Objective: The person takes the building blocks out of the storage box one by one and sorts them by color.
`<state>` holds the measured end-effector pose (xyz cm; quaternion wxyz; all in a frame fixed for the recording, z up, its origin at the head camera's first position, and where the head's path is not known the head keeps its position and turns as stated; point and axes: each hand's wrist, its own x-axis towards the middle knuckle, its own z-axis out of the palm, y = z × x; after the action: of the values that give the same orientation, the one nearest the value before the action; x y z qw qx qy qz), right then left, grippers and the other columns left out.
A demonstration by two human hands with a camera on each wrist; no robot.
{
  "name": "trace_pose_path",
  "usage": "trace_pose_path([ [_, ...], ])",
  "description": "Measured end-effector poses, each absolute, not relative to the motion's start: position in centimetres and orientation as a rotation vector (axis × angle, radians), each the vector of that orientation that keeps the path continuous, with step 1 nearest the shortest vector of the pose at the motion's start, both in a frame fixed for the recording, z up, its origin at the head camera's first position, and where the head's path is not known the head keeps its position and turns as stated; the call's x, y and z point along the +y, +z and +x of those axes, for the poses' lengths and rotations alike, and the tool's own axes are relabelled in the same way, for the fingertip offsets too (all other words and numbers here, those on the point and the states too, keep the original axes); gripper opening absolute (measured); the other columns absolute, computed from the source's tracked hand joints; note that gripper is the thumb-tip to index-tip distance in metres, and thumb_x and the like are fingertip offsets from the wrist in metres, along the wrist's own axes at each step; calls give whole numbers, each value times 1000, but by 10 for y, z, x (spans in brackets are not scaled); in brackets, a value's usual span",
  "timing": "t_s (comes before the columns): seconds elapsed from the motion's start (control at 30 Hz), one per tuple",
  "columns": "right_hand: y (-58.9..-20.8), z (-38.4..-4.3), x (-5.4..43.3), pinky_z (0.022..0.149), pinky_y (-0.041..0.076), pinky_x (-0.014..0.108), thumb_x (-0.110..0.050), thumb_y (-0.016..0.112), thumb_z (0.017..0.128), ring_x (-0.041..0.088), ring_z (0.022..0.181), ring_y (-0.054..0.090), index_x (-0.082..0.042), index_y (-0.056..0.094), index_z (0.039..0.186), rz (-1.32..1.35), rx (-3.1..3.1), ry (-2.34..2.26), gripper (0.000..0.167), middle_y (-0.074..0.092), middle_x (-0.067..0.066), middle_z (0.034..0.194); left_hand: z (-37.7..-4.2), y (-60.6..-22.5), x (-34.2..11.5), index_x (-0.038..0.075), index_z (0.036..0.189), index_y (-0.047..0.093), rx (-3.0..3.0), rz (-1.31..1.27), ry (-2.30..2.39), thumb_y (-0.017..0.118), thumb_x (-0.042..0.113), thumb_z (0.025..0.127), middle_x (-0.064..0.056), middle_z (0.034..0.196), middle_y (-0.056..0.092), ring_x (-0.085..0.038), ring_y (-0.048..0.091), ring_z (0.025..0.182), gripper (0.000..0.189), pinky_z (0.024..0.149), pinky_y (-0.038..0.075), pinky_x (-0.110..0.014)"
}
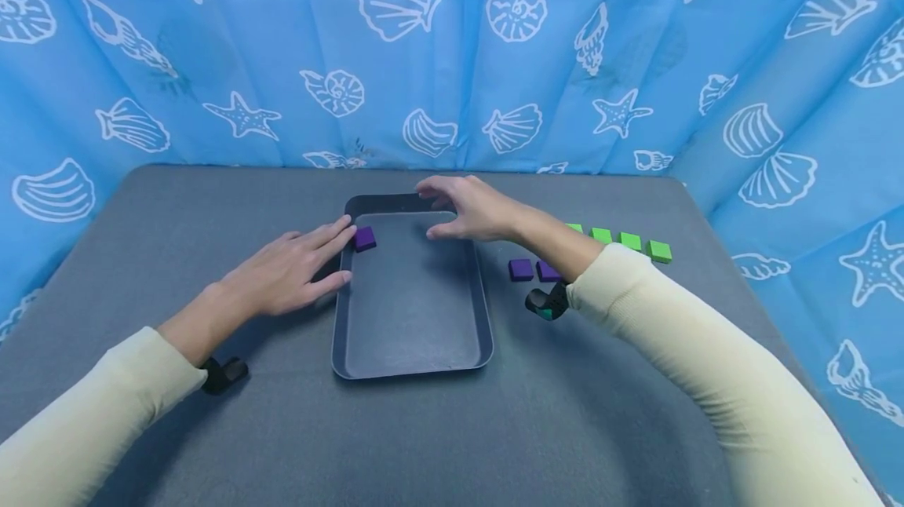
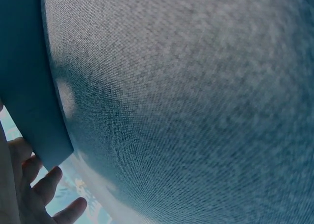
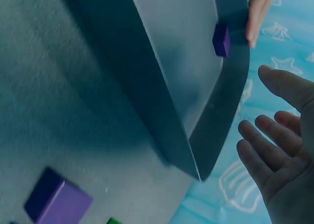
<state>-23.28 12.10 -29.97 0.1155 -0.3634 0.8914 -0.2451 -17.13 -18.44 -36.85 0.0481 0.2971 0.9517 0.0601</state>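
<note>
A dark rectangular tray lies on the grey table. One purple block sits inside it, near the upper left corner. My left hand rests at the tray's left rim with fingers extended, its fingertips close to that block. Over the tray's upper right corner hovers my right hand, thumb apart from the fingers and nothing between them. In the right wrist view the same purple block stands against the tray's inner wall, and the right hand has its fingers spread and bare.
Right of the tray lie purple blocks, partly covered by the right forearm. Behind them several green blocks form a row. A blue curtain with white shell prints hangs beyond the table's far edge.
</note>
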Motion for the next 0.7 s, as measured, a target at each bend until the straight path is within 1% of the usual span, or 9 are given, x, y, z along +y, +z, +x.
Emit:
trace_pose_path([
  [0.27,-305,-234,100,106,45,38,-19,78,88,27,126,57,-2,44,147,-1023,2588,-652,70,51,13,147,-172,-368,-185,9,159,21,2901,922,170,46,53,102,-16,164,18,-37,33,144,76,110,29,-65],
  [0.53,-314,-237,77,107,44,36,-18,76,90,27,130,54,-3,43,148,-986,2564,-650,69,49,12,149,-172,-368,-185,8,159,21,2908,923,154,46,52,102,-17,164,20,-38,35,143,76,110,30,-65],
  [0.7,-317,-237,65,106,45,35,-17,76,90,26,130,55,-4,44,147,-969,2553,-677,67,51,12,148,-172,-369,-185,8,159,22,2910,918,160,47,52,102,-17,164,20,-38,36,143,77,110,30,-65],
])
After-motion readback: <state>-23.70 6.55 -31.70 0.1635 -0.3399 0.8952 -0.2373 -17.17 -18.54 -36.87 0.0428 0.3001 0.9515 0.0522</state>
